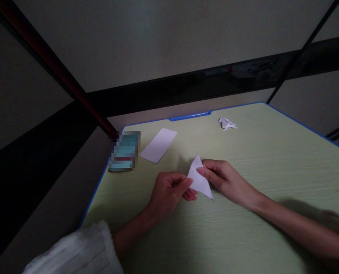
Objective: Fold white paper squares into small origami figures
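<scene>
A white piece of paper [199, 181], folded into a triangle, is held up between both hands above the table. My left hand [171, 189] pinches its left edge between thumb and fingers, the other fingertips showing below. On the opposite edge, the thumb of my right hand [222, 175] presses on the paper's face, with the fingers curled behind it. One point of the triangle faces away from me and another hangs toward the lower right. The back of the paper is hidden.
Beyond my left hand lies a flat white paper strip [159, 145]. Left of it is a blurred-out teal rectangular object [125, 151]. A small folded paper figure [227, 123] sits at the back right. The light table [272, 163] has a blue rim and stands against a wall.
</scene>
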A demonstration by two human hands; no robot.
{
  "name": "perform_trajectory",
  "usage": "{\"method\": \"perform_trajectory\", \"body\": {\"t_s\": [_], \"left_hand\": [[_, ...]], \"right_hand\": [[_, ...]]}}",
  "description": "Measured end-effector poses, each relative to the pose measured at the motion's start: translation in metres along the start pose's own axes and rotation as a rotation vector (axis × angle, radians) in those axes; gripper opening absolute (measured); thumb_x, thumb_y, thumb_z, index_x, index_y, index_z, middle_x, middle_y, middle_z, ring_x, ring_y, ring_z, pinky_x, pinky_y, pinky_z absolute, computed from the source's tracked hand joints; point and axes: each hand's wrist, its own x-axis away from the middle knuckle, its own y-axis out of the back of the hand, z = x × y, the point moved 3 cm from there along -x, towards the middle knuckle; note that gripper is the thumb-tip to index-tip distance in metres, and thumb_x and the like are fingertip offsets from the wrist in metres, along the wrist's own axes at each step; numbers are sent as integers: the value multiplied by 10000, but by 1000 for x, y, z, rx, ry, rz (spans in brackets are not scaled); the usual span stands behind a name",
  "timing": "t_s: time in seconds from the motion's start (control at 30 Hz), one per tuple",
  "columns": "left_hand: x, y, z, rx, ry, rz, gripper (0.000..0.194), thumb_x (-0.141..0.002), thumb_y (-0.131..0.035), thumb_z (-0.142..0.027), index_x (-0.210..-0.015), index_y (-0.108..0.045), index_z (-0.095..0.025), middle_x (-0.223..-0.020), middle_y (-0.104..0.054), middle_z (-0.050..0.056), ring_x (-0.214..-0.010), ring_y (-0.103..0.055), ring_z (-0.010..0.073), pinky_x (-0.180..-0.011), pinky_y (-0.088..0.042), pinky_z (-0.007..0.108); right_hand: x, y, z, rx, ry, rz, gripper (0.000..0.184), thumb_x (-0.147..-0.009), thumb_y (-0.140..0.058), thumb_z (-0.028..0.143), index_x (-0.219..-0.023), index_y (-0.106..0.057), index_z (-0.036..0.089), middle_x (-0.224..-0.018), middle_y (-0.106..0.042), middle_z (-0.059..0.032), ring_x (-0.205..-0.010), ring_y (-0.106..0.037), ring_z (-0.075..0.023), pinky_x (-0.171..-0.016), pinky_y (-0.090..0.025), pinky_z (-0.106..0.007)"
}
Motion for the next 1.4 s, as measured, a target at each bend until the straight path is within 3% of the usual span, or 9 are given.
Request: {"method": "perform_trajectory", "body": {"t_s": [0.13, 0.23, 0.43, 0.77, 1.03, 1.23, 1.4], "left_hand": [[1, 0, -2, 28, 5, -14, 217, -663, -575, -260, -506, -598, -112, -468, -626, 26, -409, -556, 104, -435, -450, 196], [1, 2, -3, 37, 15, -40, 211, -652, -585, -264, -504, -590, -113, -456, -618, 22, -406, -555, 107, -433, -451, 199], [-1, 9, -5, 42, 5, -88, 214, -653, -586, -263, -501, -591, -113, -448, -614, 18, -404, -552, 106, -440, -454, 201], [-2, 10, -5, 90, -48, -124, 203, -683, -579, -236, -528, -606, -107, -475, -633, 8, -418, -566, 92, -451, -456, 175], [2, 1, 0, 126, -43, -47, 213, -677, -582, -244, -520, -612, -103, -490, -643, 29, -423, -572, 102, -448, -460, 184], [3, -4, 0, 145, -65, -32, 229, -687, -569, -254, -522, -616, -103, -486, -644, 35, -412, -569, 98, -433, -452, 176], [3, -1, -1, 153, -85, -85, 228, -689, -569, -237, -502, -603, -110, -474, -641, 33, -412, -570, 99, -438, -455, 175]], "right_hand": [[1, -1, 0, 97, -5, -28, 346, -830, -372, 362, -550, -424, 165, -523, -369, 26, -486, -339, -87, -448, -274, -214], [0, -2, -5, 2, -33, 15, 383, -810, -388, 410, -507, -369, 176, -499, -306, 42, -456, -285, -75, -423, -238, -212], [-3, -2, -7, -130, -47, 162, 327, -772, -432, 423, -567, -423, 168, -542, -357, 33, -498, -326, -85, -461, -269, -215], [3, -4, 1, 43, -42, -31, 322, -824, -371, 371, -574, -410, 172, -514, -334, 39, -468, -296, -83, -421, -226, -213], [1, -5, 5, -253, -56, 0, 300, -782, -425, 417, -631, -442, 159, -563, -398, 24, -502, -350, -86, -453, -280, -212], [5, -5, 7, -79, -41, -166, 361, -773, -416, 423, -515, -374, 174, -491, -316, 41, -454, -293, -77, -411, -228, -213], [6, -7, 4, -118, -94, -89, 393, -792, -385, 438, -509, -391, 165, -496, -297, 40, -454, -267, -73, -412, -217, -214]]}}
